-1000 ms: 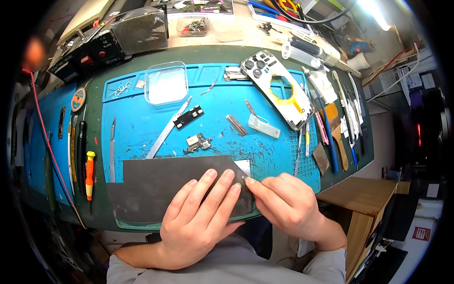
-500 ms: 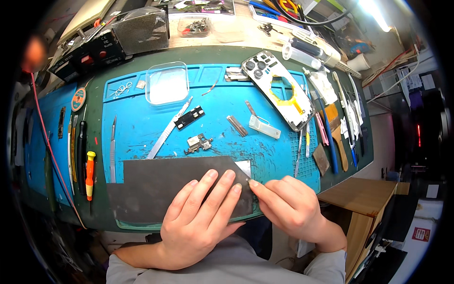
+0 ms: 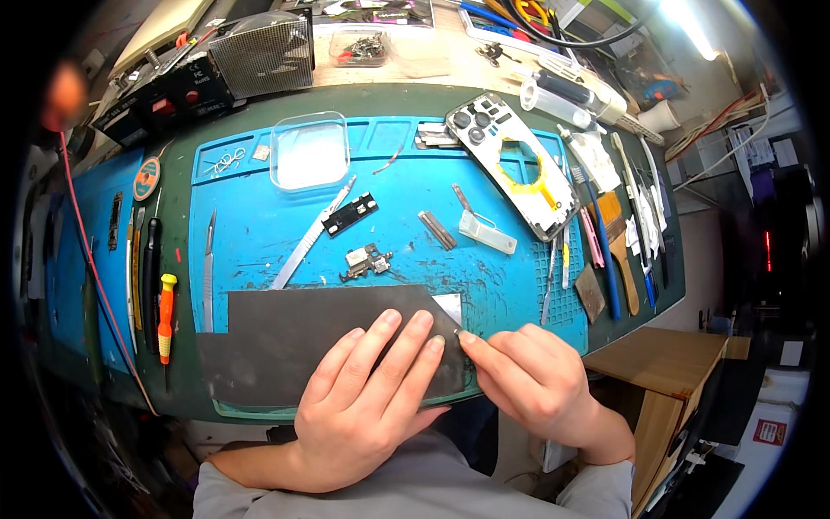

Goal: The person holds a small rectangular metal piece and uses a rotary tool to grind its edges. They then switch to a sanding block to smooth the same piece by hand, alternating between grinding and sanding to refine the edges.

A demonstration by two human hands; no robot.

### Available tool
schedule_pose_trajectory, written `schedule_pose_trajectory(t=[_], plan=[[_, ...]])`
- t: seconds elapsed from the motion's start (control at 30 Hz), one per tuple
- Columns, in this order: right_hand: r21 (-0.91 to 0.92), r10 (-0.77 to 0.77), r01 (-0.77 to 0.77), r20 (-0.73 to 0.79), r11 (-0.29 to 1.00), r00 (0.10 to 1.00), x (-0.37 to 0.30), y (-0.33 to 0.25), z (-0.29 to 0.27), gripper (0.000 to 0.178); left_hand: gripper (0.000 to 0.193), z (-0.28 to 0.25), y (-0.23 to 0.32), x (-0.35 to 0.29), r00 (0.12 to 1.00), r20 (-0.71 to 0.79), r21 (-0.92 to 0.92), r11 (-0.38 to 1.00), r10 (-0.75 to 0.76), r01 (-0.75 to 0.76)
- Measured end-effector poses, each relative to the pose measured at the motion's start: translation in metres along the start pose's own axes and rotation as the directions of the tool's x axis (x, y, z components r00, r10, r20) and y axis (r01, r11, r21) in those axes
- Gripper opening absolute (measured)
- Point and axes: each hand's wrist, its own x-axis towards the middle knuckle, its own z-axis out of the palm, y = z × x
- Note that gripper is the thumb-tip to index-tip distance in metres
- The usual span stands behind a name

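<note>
Dark grey sheet (image 3: 285, 346) lies flat across the near side of the blue mat (image 3: 259, 216), and from where I stand it looks like the working surface. The left hand (image 3: 367, 389) is laid palm down on it at the mat's near edge, fingers slightly parted, pressing rather than gripping; I'd spread that pressure evenly so nothing creeps or buckles. The right hand (image 3: 540, 381), toward the mat's near right corner, has thumb and forefinger pinched together, close to the left fingertips but apart from them. A small metal assembly (image 3: 367, 261) sits farther in on the mat, best left unbumped. On the mat's right half a white piece (image 3: 449, 304) shows, partly covered. Smallest, what seems a tiny pale piece (image 3: 458, 331) is in the right hand's pinch, over the mat's near right; I'd judge short, light strokes wisest, held level, since tilting could wear one side unevenly.
</note>
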Motion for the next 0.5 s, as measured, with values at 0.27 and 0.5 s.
schedule_pose_trajectory(t=[0.27,0.5], plan=[[0.009,0.017,-0.017,-0.023,1.000,1.000,-0.001,-0.004,0.000,0.046,0.057,-0.001,0.001,0.000,1.000,-0.005,-0.010,1.000,0.008,-0.008],[0.009,0.013,-0.013,-0.027,1.000,1.000,-0.003,-0.003,0.002,0.046,0.057,0.000,0.001,0.000,1.000,-0.010,-0.022,1.000,0.006,-0.006]])
